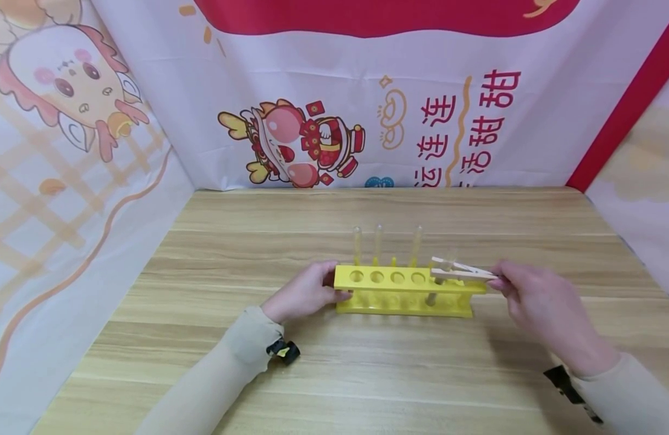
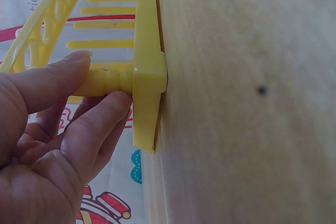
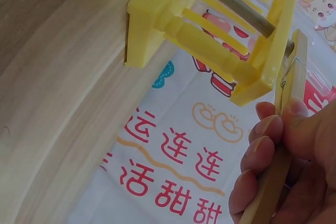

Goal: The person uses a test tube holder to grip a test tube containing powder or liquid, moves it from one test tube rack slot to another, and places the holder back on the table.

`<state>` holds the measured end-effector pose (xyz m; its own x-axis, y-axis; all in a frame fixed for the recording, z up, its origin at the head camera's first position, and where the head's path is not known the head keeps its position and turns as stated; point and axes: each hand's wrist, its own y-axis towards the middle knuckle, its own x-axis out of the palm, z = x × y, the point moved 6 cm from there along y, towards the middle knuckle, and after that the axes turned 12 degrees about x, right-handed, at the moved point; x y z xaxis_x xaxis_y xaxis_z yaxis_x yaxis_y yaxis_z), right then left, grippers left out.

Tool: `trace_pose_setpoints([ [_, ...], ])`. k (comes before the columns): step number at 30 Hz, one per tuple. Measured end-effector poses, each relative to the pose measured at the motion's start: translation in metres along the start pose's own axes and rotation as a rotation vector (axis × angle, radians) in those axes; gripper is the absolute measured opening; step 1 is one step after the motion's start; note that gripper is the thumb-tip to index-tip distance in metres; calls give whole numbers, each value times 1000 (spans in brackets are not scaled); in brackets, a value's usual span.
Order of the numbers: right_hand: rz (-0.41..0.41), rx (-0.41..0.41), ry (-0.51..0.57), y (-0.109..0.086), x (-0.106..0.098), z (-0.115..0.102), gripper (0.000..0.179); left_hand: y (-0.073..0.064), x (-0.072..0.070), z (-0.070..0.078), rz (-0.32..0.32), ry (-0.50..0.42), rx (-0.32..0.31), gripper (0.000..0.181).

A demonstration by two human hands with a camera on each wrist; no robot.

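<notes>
Where the yellow plastic test-tube rack (image 1: 387,287) stands, midway between the side edges of the pale wood-grain desk (image 1: 367,374) and roughly parallel to its far edge, both my grips are at work. My left hand (image 1: 307,293) pinches its round, ridged yellow end post (image 2: 110,81) between thumb and fingers, probably to steady the light frame against sliding. My right hand (image 1: 546,308) curls round a pale wooden spring clamp (image 3: 273,187), which presumably spares the glass direct handling. The clamp's arms lie about the upper part of a slim tube, grey below and clear above (image 3: 236,6), passing through a hole towards the rack's right end; whether they press it I cannot tell. Behind, three clear glass tubes (image 1: 358,244) stand upside down over upright yellow plastic pegs (image 1: 394,261), plausibly for draining
</notes>
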<state>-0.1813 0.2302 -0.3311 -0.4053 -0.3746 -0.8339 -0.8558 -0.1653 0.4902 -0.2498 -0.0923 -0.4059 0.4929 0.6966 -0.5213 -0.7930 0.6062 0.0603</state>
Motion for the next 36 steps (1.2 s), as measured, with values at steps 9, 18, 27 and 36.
trace_pose_setpoints([
  [9,10,-9,-10,-1,1,-1,19,1,0,1,-7,-11,20,33],
  [18,-13,-3,19,-1,2,-1,19,0,0,1,-5,3,10,33],
  [27,-15,-4,31,-2,0,-3,22,0,0,1,-5,-12,-5,34],
  [36,-35,-2,7,2,-9,-10,20,0,0,1,-2,-9,5,33],
])
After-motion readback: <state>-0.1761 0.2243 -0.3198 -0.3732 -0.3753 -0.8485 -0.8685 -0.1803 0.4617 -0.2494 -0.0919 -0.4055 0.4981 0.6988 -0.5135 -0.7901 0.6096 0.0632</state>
